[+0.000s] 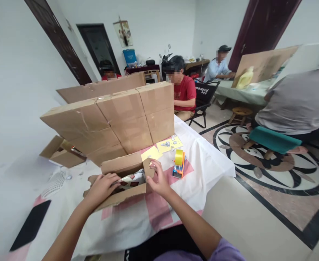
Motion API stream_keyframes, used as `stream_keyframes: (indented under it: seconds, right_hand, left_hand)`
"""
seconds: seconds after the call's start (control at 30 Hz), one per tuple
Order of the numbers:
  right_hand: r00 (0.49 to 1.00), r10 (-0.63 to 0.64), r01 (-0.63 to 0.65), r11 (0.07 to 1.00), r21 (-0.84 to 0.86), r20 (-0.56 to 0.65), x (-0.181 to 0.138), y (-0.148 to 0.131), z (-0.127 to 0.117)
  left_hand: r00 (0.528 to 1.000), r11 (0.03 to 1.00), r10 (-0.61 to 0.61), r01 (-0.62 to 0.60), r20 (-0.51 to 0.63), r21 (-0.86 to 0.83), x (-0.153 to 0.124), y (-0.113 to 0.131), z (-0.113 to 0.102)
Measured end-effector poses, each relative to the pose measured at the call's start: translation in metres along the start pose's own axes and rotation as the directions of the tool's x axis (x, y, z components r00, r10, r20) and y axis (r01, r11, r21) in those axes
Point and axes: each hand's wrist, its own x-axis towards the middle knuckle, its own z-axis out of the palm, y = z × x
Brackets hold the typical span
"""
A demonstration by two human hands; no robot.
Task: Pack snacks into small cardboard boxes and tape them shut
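Note:
An open cardboard box (pixel 129 194) stands on the table in front of me, its flaps up. Inside lies a shiny package (pixel 133 180), white with dark red patches. My left hand (pixel 103 186) reaches over the box's left end, its fingers stretched across the package; the fingertips are partly hidden. At the opposite end, my right hand (pixel 158 179) grips the short end flap (pixel 148 169) between thumb and fingers. A yellow tape roll (pixel 179 157) in a tape dispenser (pixel 178 171) stands right of the box.
Stacked cardboard (pixel 121 117) forms a wall behind the box. Yellow printed sheets (pixel 170 144) lie before it. A black flat object (pixel 31 224) is at the left; another open carton (pixel 64 154) stands beyond. Several people sit at tables around the room. A stool (pixel 239 113) stands to the right.

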Motion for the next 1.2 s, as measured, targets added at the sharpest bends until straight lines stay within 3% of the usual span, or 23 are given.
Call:
stream_keyframes:
  seconds: [0.17,0.23,0.3,0.33,0.4,0.43,0.47,0.5,0.57,0.63,0.7,0.87,0.93,1.0,1.1,1.2]
  right_hand:
    - [1.000,0.001,-0.001,1.000,-0.018,-0.006,0.000,0.004,0.001]
    - [1.000,0.014,-0.014,1.000,-0.012,-0.010,0.000,0.003,0.002]
    - [0.999,0.048,-0.048,0.999,0.005,-0.002,0.000,-0.001,0.001]
    - [0.997,0.070,-0.071,0.997,0.016,0.009,-0.001,-0.003,0.000]
    - [0.993,0.107,-0.108,0.993,0.038,0.045,-0.003,-0.007,-0.002]
    - [0.990,0.116,-0.120,0.992,0.045,0.074,-0.004,-0.008,-0.003]
    - [0.987,0.116,-0.121,0.992,0.045,0.115,-0.004,-0.009,-0.004]
    - [0.981,0.105,-0.112,0.993,0.032,0.165,-0.003,-0.010,-0.006]
    - [0.957,0.079,-0.074,0.997,-0.029,0.277,0.000,-0.010,-0.007]
    - [0.930,0.077,-0.040,0.993,-0.110,0.359,0.007,-0.011,-0.008]
    - [0.922,0.088,-0.026,0.986,-0.166,0.377,0.013,-0.013,-0.009]
    - [0.937,0.088,-0.029,0.984,-0.176,0.338,0.017,-0.016,-0.008]
    - [0.946,0.111,-0.062,0.984,-0.167,0.306,0.015,-0.014,-0.006]
    - [0.954,0.143,-0.104,0.982,-0.159,0.265,0.015,-0.008,-0.001]
    - [0.945,0.240,-0.215,0.968,-0.128,0.221,0.024,0.005,0.010]
    - [0.925,0.319,-0.317,0.947,-0.045,0.205,0.037,0.019,0.019]
  left_hand:
    - [0.998,0.997,-0.038,0.041,0.049,-0.065,0.009,-0.003,0.004]
    - [0.997,0.996,-0.082,0.082,-0.009,-0.020,0.007,-0.005,0.001]
    - [0.971,0.984,-0.169,0.176,-0.169,0.027,-0.002,-0.013,-0.001]
    - [0.929,0.968,-0.233,0.250,-0.286,0.024,-0.010,-0.020,0.000]
    - [0.773,0.917,-0.380,0.386,-0.508,-0.099,-0.031,-0.036,0.009]
    - [0.685,0.888,-0.454,0.404,-0.570,-0.222,-0.042,-0.044,0.017]
    - [0.645,0.859,-0.511,0.364,-0.568,-0.360,-0.052,-0.051,0.026]
    - [0.652,0.825,-0.536,0.273,-0.536,-0.494,-0.062,-0.057,0.037]
    - [0.757,0.748,-0.485,0.100,-0.438,-0.656,-0.075,-0.062,0.054]
    - [0.826,0.686,-0.436,0.048,-0.358,-0.726,-0.080,-0.056,0.064]
    - [0.841,0.646,-0.443,0.061,-0.309,-0.761,-0.078,-0.043,0.065]
    - [0.809,0.551,-0.507,0.038,-0.298,-0.834,-0.060,-0.008,0.050]
    - [0.783,0.564,-0.549,0.089,-0.292,-0.821,-0.050,-0.004,0.047]
    - [0.728,0.663,-0.580,0.160,-0.366,-0.731,-0.038,-0.006,0.048]
    - [0.654,0.854,-0.491,0.233,-0.575,-0.464,-0.024,-0.013,0.055]
    - [0.643,0.912,-0.410,0.309,-0.647,-0.270,-0.020,-0.017,0.059]
